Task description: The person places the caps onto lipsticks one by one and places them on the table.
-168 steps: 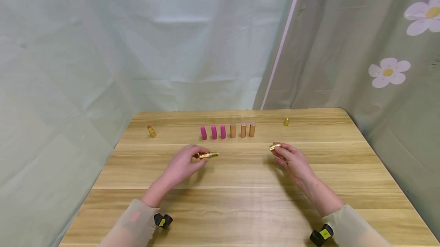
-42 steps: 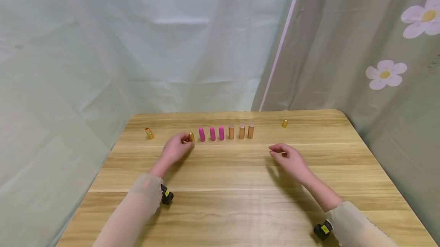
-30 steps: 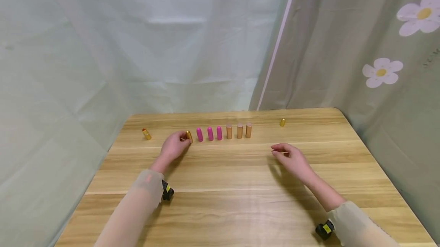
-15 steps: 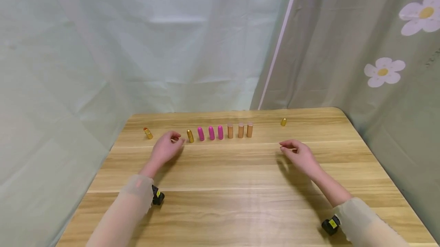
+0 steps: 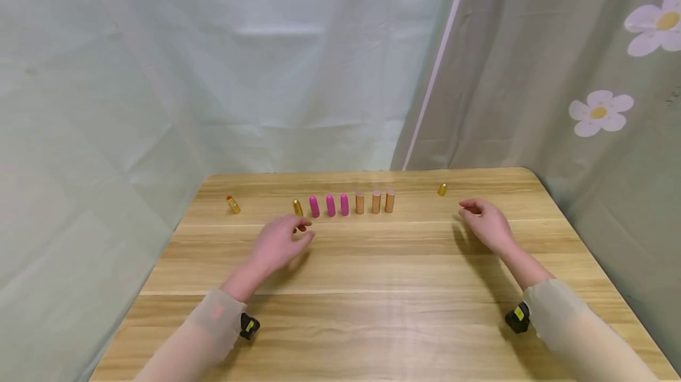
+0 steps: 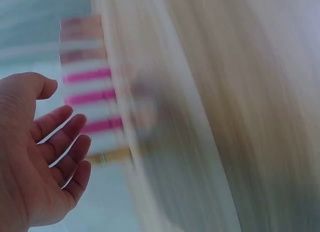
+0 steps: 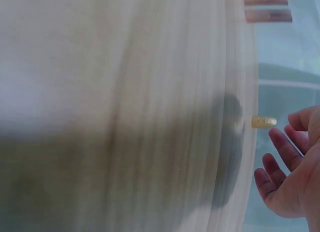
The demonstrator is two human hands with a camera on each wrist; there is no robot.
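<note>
My left hand (image 5: 282, 243) hovers over the table just in front of a gold bullet-shaped lipstick (image 5: 297, 207), its fingers loosely bent around nothing. That lipstick stands upright at the left end of a row, beside three pink lipsticks (image 5: 330, 205). On the right, my right hand (image 5: 488, 225) is also bare, thumb and fingers apart. A small gold lipstick cap (image 5: 443, 189) stands a little beyond it and to its left; the right wrist view shows the cap (image 7: 264, 122) close to the fingertips but apart. At the far left stands an uncapped gold lipstick (image 5: 233, 204) with a red tip.
Three rose-gold lipsticks (image 5: 376, 202) continue the row to the right of the pink ones. All stand near the back of the wooden table (image 5: 372, 311). A pale curtain (image 5: 292, 74) hangs behind the table's back edge.
Earlier my left hand held the gold lipstick and my right its cap. The lipstick, now capped, was stood in the row and released. My right hand has moved forward and right; my left drew back.
</note>
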